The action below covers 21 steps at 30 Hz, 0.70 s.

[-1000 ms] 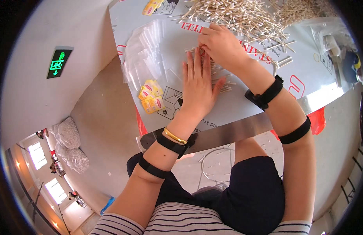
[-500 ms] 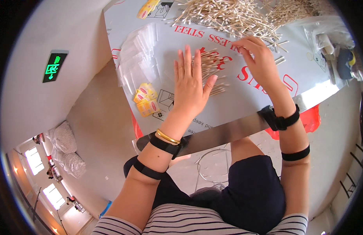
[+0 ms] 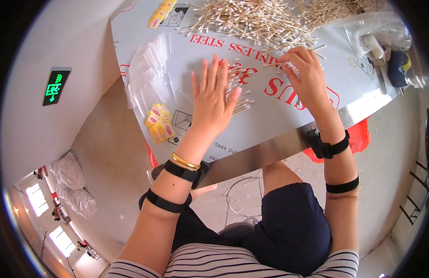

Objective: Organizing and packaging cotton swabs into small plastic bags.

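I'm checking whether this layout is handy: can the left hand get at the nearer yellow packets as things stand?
Probably yes: the left hand is spread just to the right of the nearer yellow packets, and only printed tabletop seems to lie between them.

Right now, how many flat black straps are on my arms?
4: left wrist strap, left forearm strap nearer the elbow, right wrist strap, right forearm strap nearer the elbow.

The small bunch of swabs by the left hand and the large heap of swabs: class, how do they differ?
The small bunch holds far fewer swabs than the large heap. The small bunch lies roughly aligned; the large heap is jumbled. Both have white-tipped swabs on the grey tabletop.
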Available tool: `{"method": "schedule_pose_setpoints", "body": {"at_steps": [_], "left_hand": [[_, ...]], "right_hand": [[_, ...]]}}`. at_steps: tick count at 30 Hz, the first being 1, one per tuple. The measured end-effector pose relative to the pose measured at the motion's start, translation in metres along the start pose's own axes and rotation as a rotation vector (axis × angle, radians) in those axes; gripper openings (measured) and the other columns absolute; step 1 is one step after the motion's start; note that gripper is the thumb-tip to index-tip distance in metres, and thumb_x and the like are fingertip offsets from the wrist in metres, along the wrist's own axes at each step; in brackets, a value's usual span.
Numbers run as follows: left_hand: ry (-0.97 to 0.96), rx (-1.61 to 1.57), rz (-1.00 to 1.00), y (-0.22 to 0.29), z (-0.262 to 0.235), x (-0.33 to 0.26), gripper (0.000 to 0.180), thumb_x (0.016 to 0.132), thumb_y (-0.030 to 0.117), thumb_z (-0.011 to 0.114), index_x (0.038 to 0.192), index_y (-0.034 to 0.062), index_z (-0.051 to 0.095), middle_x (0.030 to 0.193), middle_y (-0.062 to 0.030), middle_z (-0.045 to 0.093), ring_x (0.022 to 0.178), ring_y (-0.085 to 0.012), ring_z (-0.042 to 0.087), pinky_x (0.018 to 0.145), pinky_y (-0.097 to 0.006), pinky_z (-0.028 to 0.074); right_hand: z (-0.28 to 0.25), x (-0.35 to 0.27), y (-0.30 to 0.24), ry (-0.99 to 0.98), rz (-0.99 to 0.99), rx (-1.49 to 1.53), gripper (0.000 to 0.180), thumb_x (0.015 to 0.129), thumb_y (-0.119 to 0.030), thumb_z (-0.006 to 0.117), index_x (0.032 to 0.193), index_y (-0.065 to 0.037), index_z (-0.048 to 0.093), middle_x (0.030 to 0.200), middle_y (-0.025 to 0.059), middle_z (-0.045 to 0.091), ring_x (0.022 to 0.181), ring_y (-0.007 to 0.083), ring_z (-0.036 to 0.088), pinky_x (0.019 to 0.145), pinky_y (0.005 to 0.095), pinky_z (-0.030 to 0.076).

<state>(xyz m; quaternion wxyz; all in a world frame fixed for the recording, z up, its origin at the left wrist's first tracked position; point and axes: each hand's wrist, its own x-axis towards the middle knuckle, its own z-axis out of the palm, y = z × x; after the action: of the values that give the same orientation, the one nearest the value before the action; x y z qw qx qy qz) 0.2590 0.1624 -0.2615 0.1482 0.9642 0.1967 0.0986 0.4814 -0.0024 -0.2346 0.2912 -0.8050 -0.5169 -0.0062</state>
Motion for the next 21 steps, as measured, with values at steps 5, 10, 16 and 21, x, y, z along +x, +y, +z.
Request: {"method": "schedule_pose_setpoints", "body": {"at_steps": [5,10,16,21], "left_hand": [[0.112,-0.116,-0.068,0.004,-0.025,-0.031,0.074,0.108,0.042,0.048,0.165,0.0023,0.024,0.172,-0.0232,0.017,0.159,-0.0456,0.013,0.126,-0.063,0.009],[-0.003,-0.096,-0.061,0.015,-0.032,-0.075,0.076,0.104,0.04,0.055,0.164,0.0039,0.027,0.172,-0.0241,0.017,0.158,-0.048,0.013,0.125,-0.064,0.01],[-0.09,-0.075,-0.009,0.027,-0.023,-0.083,0.072,0.1,0.039,0.062,0.163,0.014,0.036,0.171,-0.0213,0.02,0.157,-0.0474,0.016,0.123,-0.068,0.011],[-0.138,-0.035,-0.002,0.026,-0.021,-0.082,0.069,0.1,0.042,0.061,0.162,0.0208,0.04,0.171,-0.0207,0.02,0.157,-0.0477,0.015,0.124,-0.068,0.012]], "right_hand": [[0.005,-0.022,-0.029,-0.065,-0.112,0.11,0.025,0.084,-0.008,0.075,0.109,-0.007,0.072,0.114,0.0068,0.067,0.111,0.0296,0.059,0.097,0.0426,0.05],[0.012,-0.044,-0.045,-0.144,-0.092,0.185,0.028,0.081,-0.01,0.078,0.108,-0.01,0.071,0.114,0.0045,0.064,0.109,0.0267,0.059,0.094,0.0415,0.05],[0.024,-0.035,-0.051,-0.164,-0.103,0.179,0.019,0.083,-0.011,0.078,0.099,-0.01,0.068,0.102,0.0051,0.058,0.101,0.0263,0.057,0.092,0.0407,0.048],[0.029,-0.03,-0.052,-0.168,-0.122,0.169,0.013,0.084,-0.011,0.074,0.093,-0.011,0.065,0.098,0.0049,0.058,0.099,0.0261,0.058,0.087,0.0399,0.047]]}}
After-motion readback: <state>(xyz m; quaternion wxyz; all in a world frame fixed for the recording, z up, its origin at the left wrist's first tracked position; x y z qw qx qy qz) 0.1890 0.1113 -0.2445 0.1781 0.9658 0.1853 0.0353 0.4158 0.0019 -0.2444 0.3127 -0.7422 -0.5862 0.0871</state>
